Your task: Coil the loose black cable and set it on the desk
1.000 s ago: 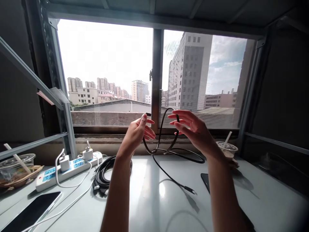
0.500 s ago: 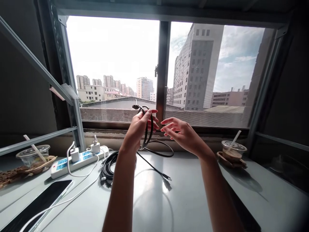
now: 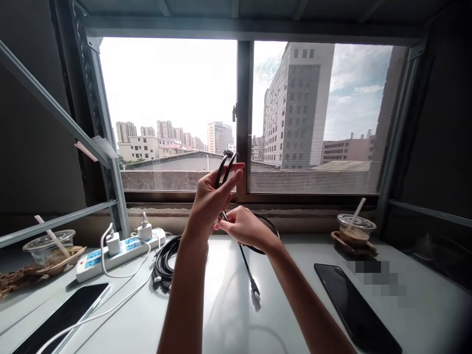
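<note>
Raised in front of the window, my left hand is closed around loops of a black cable, which stick up above the thumb. Just below it, my right hand pinches the same cable close to the left palm. One cable end dangles under the right hand, with a plug that looks like USB. Part of a slack loop shows behind the right wrist. A second black cable lies coiled on the desk beside my left forearm, which partly hides it.
A white power strip with two chargers and white cords stands at left. Phones lie at left and right. Lidded plastic cups, one at left and one at right, sit in cardboard holders. Metal frame bars edge the window.
My right hand has moved left and down from open air to pinch the cable. The loops in my left hand now sit higher and tighter. The view has shifted slightly.
</note>
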{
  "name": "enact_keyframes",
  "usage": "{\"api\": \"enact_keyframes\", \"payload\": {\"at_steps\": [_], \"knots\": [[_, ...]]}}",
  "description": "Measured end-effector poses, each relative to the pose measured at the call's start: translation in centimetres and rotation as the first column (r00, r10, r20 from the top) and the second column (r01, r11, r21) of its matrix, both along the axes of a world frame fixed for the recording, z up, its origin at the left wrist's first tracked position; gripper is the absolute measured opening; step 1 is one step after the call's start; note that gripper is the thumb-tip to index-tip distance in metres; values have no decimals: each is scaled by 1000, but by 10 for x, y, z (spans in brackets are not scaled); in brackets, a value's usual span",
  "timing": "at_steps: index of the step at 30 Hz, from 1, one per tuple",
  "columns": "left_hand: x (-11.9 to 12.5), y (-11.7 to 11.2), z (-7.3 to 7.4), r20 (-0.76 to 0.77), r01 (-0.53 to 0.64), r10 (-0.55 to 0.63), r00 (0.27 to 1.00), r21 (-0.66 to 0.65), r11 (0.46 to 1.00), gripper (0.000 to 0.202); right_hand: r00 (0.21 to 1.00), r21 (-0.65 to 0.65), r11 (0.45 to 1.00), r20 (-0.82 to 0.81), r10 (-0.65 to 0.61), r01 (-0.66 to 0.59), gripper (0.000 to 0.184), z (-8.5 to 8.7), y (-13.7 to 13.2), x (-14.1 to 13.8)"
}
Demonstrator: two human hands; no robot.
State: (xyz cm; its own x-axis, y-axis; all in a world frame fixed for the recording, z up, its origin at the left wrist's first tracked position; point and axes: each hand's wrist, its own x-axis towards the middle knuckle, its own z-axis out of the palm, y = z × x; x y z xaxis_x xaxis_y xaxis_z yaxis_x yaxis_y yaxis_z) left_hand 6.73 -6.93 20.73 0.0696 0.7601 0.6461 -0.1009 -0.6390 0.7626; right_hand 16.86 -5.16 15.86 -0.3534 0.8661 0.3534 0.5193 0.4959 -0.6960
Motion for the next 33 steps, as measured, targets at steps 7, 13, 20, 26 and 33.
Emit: {"api": "enact_keyframes", "payload": {"at_steps": [7, 13, 20, 26, 33], "knots": [[-12, 43, -17, -45, -313, 315, 948, 36, 949, 30, 920, 144, 987, -391, -12, 74, 39, 22, -11, 47], [-19, 81, -35, -8, -451, 453, 892, -98, 887, 26, 682, 259, 885, -726, -85, 386, 44, 31, -16, 89], [-24, 104, -56, 183, -513, 557, 810, -240, 824, 24, 613, 348, 666, -762, -209, 660, 45, 30, -19, 113], [-26, 114, -67, 334, -429, 546, 768, -365, 826, 33, 566, 427, 406, -755, -332, 808, 46, 29, -22, 111], [-47, 109, -62, 361, -477, 609, 706, -394, 786, 41, 459, 348, 349, -829, -318, 870, 45, 28, -17, 115]]}}
